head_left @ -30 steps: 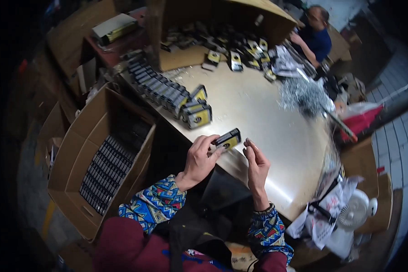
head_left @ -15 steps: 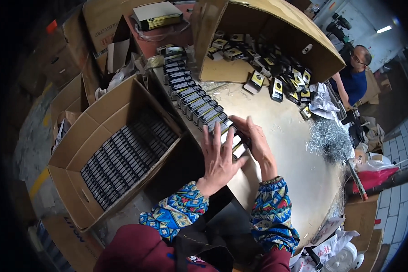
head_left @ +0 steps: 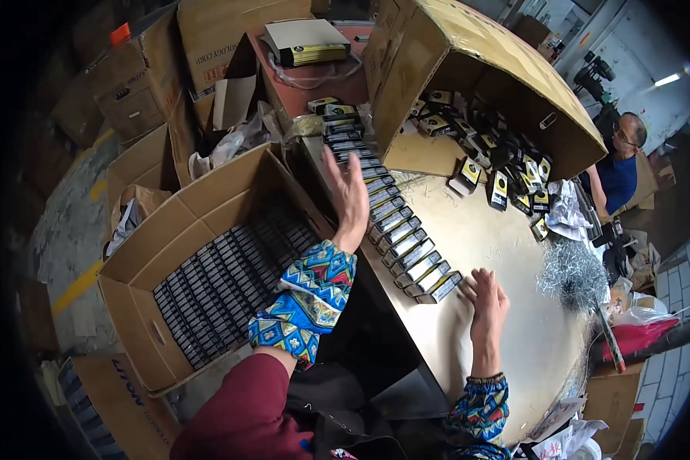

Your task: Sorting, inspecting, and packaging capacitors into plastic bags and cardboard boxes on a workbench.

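Observation:
A long row of small black-and-yellow boxes [head_left: 403, 229] stands packed side by side along the left edge of the worktable [head_left: 506, 253]. My left hand [head_left: 349, 198] is over the far half of this row, fingers stretched and apart, nothing in them; whether it touches the boxes I cannot tell. At the near end of the row, my right hand [head_left: 485, 307] is open with its fingertips close to the last box. To the left, an open carton [head_left: 142, 333] holds rows of the same small boxes, stacked tightly.
A large carton [head_left: 514, 57] lies on its side at the table's back, loose small boxes [head_left: 506, 165] spilling from it. A tangle of metal strands [head_left: 575, 274] sits at the right edge. Another person [head_left: 619, 172] is at the far right. Further cartons [head_left: 134, 96] stand at the far left.
My hands have parted: the left moved to the far part of the row, the right toward its near end. The row now stretches nearer and to the right in view, which has also shifted.

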A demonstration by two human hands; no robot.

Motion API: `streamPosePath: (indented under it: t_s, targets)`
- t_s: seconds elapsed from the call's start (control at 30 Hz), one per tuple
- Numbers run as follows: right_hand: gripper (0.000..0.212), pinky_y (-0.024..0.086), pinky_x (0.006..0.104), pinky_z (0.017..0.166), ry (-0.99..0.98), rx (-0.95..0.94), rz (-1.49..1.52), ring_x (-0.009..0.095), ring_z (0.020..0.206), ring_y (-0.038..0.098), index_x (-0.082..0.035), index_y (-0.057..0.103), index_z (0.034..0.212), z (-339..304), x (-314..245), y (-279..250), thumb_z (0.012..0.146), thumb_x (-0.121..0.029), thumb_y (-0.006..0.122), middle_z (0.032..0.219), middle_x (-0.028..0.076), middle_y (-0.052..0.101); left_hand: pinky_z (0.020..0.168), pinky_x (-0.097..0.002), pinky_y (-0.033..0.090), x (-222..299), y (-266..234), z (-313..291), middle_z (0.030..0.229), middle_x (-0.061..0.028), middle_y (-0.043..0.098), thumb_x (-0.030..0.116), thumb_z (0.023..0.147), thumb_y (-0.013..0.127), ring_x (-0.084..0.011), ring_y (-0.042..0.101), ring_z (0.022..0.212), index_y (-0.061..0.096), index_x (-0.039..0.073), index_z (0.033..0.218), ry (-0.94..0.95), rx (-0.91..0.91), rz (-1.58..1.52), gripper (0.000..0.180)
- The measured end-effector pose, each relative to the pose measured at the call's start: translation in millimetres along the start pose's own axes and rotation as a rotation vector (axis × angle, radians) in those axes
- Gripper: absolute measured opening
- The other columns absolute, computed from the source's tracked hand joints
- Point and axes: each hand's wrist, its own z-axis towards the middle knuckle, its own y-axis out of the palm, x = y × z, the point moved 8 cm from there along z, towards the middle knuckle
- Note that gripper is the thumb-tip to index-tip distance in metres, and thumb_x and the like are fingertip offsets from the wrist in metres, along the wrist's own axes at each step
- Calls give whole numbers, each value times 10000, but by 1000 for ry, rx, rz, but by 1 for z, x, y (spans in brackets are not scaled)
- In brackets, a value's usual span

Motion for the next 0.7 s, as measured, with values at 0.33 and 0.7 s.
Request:
streamPosePath:
  t_s: [0.33, 0.7]
  targets:
    - [562, 595, 326, 741, 250, -130, -73, 253, 850, 701, 162, 509, 1183, -44, 13, 29, 968, -353, 580, 1035, 206, 646, 1184, -486, 80, 20, 17, 47, 1560, -297, 9, 526, 980, 412, -415, 7, 1462, 91, -13, 1511, 238, -175, 384, 822]
    - [546, 590, 261, 709, 321, -184, -183, 193, 789, 695, 163, 569, 1122, -36, 8, 58, 944, -350, 628, 960, 146, 644, 1122, -485, 261, 48, 30, 56, 1384, -312, 407, 535, 915, 536, -441, 304, 1360, 438, -44, 1360, 568, -582, 1161, 737]
